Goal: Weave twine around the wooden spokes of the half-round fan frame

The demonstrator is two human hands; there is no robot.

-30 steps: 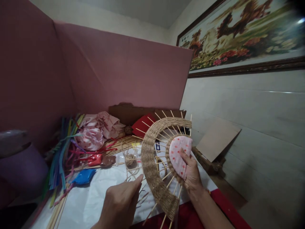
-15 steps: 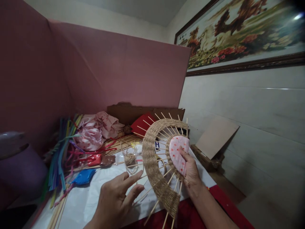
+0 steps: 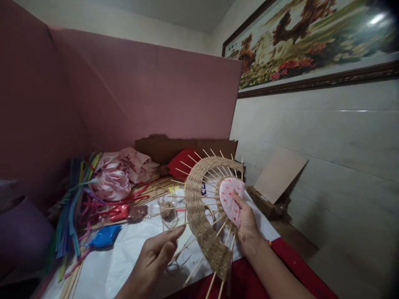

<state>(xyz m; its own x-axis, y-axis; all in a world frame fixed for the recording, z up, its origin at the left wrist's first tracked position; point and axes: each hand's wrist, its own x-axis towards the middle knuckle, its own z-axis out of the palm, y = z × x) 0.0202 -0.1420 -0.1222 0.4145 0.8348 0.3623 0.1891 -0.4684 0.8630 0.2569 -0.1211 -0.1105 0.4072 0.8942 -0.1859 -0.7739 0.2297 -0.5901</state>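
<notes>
The right hand (image 3: pixel 247 226) grips a half-round woven fan frame (image 3: pixel 202 216) by its hub, thumb pressed on the pink dotted fabric pad (image 3: pixel 230 199) that covers the centre, fingers closed behind it. The frame stands nearly upright above the white sheet (image 3: pixel 124 257) that covers the table, its band of twisted jute arching left of the pad, with thin bamboo spokes (image 3: pixel 215 174) running out from the pad through the band and beyond. The left hand (image 3: pixel 152 261) sits low and left of the frame, thumb and forefinger pinched together on a strand of jute cord (image 3: pixel 179 251) that leads toward the frame's lower edge; the other fingers are curled in. Behind the frame on the sheet lies a small ball of twine (image 3: pixel 167 207). Farther left of the frame are pink fabric flowers (image 3: pixel 115 182), a bunch of coloured strips (image 3: pixel 71 207), a blue bag (image 3: pixel 104 236) and loose bamboo sticks (image 3: pixel 156 187). A red card (image 3: pixel 179 162) leans behind the frame against a brown cardboard box (image 3: pixel 156 147), before a pink partition (image 3: pixel 140 91).
</notes>
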